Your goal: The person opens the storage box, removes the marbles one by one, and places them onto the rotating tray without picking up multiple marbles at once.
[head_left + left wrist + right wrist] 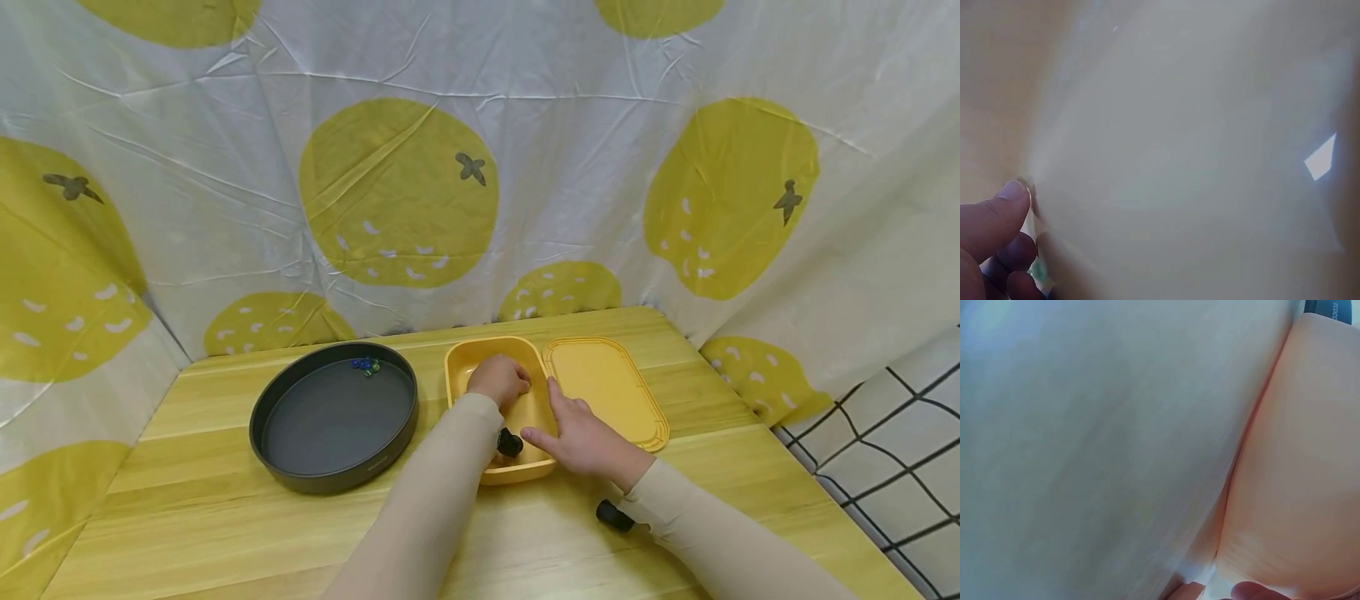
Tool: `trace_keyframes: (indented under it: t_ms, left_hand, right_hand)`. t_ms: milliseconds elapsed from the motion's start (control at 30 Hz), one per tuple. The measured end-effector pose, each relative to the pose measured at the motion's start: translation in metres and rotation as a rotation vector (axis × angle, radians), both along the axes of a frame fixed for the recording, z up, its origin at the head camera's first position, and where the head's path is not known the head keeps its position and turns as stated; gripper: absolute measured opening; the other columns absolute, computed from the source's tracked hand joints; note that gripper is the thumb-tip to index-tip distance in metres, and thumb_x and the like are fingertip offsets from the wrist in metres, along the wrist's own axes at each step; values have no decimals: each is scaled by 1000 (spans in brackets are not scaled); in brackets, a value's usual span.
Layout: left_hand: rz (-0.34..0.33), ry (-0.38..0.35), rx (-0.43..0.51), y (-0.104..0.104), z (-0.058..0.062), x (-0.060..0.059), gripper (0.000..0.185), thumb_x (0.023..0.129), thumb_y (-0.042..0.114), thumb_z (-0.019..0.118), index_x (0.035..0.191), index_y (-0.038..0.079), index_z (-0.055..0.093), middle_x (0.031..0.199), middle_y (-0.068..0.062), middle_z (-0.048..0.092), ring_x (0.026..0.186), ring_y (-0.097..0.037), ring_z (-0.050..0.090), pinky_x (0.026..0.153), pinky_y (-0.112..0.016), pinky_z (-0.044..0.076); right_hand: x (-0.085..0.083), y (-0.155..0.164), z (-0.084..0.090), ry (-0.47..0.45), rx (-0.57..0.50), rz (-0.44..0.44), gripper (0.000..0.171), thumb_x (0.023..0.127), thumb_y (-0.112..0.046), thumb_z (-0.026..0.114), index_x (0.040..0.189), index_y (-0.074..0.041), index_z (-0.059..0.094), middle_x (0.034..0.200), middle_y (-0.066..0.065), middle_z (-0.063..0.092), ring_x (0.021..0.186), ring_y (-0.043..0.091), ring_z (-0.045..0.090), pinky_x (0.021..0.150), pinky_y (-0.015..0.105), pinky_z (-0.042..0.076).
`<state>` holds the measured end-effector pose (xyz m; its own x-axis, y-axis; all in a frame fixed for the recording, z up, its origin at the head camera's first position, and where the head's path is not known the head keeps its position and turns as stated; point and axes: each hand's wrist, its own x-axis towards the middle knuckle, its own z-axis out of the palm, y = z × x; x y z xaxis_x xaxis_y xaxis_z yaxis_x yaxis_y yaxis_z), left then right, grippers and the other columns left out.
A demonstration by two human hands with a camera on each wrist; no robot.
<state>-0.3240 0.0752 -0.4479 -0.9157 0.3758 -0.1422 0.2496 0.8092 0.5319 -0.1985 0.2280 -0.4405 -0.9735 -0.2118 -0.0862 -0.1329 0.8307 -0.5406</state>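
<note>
The left hand reaches into the yellow tub with its fingers curled down; whether they pinch anything cannot be told. The right hand rests on the tub's near right rim, fingers loosely spread. A few small beads lie in the dark round pan to the left, so a steady tub and a clean fingertip pinch seem best.

Bright, even light fills the head view, sharp throughout, with soft shadows under the arms on the worktop and straight lines bowing at the edges. Both wrist views are washed out, too close to focus; a white glare patch shows in the left one.
</note>
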Motion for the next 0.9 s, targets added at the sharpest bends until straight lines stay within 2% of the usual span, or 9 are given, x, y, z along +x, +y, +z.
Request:
trace_keyframes:
  t_ms: [267,400,667,900]
  left_hand:
    - [-28,38,-11,1,3,-1,21,101,28,72,118,24,83,123,8,78,118,-19,70,103,-36,55]
    - [-39,48,-32,1,5,-3,23,102,32,71,120,26,82,126,8,77,121,-18,69,105,-36,55]
    - [-58,52,-37,0,16,-3,27,104,36,68,127,27,79,134,7,74,128,-21,66,108,-40,54]
    - [-87,81,-53,-11,28,-3,29,106,35,65,130,26,78,128,6,77,121,-18,70,101,-35,58]
  right_hand:
    - [0,0,1,5,10,-3,111,101,-64,59,166,9,6,166,34,30,150,52,36,121,64,36]
    - [1,-1,3,4,6,-1,112,101,-65,59,165,9,6,166,34,30,150,52,36,121,64,36]
    - [2,-1,5,3,12,7,111,101,-64,59,165,10,6,167,34,30,151,52,35,121,64,35]
    - [1,-1,6,-13,19,5,110,102,-64,58,166,8,5,167,34,29,152,52,34,121,64,35]
